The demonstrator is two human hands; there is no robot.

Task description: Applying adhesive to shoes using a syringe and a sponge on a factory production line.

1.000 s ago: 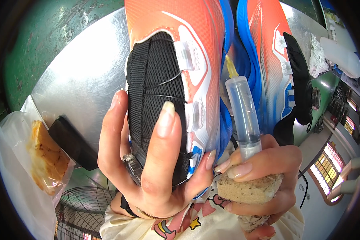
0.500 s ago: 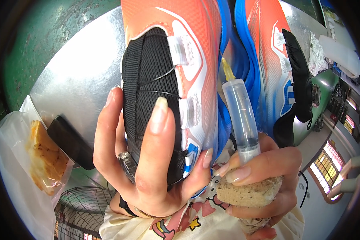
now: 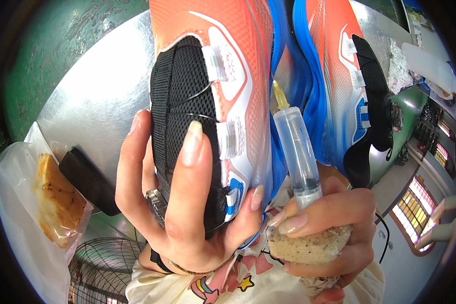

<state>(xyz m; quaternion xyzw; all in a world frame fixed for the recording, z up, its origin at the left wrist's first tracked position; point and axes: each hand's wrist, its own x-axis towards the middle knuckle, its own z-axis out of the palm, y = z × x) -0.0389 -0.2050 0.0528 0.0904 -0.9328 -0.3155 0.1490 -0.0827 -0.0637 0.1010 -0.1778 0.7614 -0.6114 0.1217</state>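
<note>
My left hand (image 3: pixel 182 202) grips the heel end of an orange, white and blue sports shoe (image 3: pixel 223 81) with a black mesh tongue, held up close to the camera. My right hand (image 3: pixel 329 228) holds a clear plastic syringe (image 3: pixel 296 152) with a yellow tip pointing up along the shoe's blue sole edge. The same hand also clamps a rough beige sponge block (image 3: pixel 309 245) under the fingers. A second matching shoe (image 3: pixel 349 86) lies to the right on the shiny metal table (image 3: pixel 96 96).
A flat black object (image 3: pixel 88 180) rests at the table's left edge. Beside it a clear plastic bag holds a piece of bread (image 3: pixel 55 202). A wire fan guard (image 3: pixel 101 273) is below. Crumpled foil (image 3: pixel 397 66) and a white container (image 3: pixel 430 66) sit far right.
The shoe has shifted slightly left and up in my left hand, and the syringe has tilted a little with it. Both grips stay the same.
</note>
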